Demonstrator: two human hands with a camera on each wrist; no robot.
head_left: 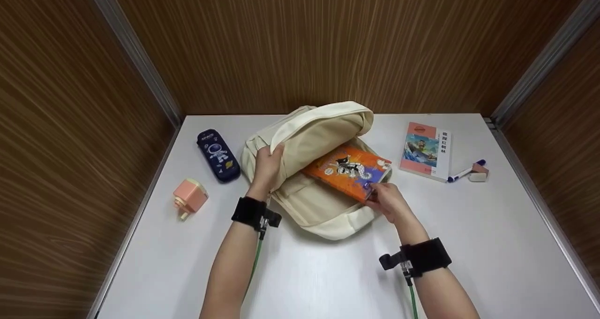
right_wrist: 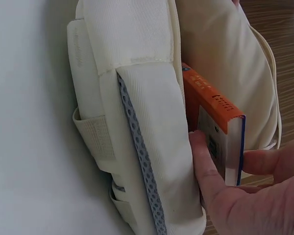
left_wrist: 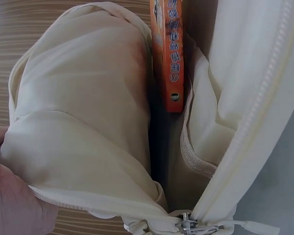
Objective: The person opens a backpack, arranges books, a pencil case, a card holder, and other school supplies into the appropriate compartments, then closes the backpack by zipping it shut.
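Observation:
A cream backpack (head_left: 323, 216) lies on the white table with its main compartment unzipped. My left hand (head_left: 268, 166) grips the edge of its raised front flap, and in the left wrist view the zipper (left_wrist: 188, 225) runs round the opening. An orange book (head_left: 349, 169) with a cartoon cover lies partly inside the opening. My right hand (head_left: 386, 199) pinches the book's near right corner, thumb on one cover and fingers on the other. In the left wrist view, the book's spine (left_wrist: 174, 63) points down into the bag beside an inner pocket (left_wrist: 198, 122).
A dark blue astronaut pencil case (head_left: 218, 156) and a pink and cream block-shaped object (head_left: 190, 196) lie to the left. On the right are a pink-covered book (head_left: 425, 151), a blue-capped white pen (head_left: 466, 171) and an eraser (head_left: 478, 176). Wood-grain panels (head_left: 300, 47) enclose the table.

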